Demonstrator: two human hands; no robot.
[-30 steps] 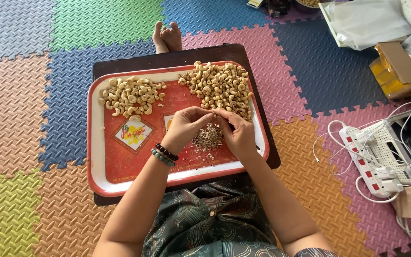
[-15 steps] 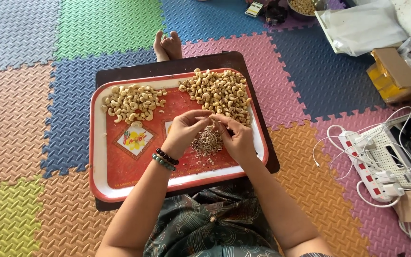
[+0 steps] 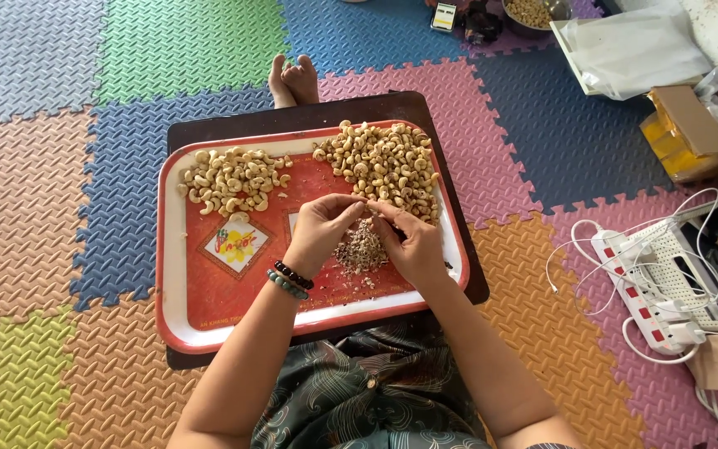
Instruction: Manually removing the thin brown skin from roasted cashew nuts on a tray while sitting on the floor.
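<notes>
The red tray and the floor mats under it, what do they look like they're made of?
The red tray looks like hard plastic or melamine: a smooth, slightly glossy face with a moulded white rim; which one cannot be told. The floor mats look like soft foam: matte, embossed with a fine pattern, with jigsaw edges that lock the coloured squares together.
</notes>
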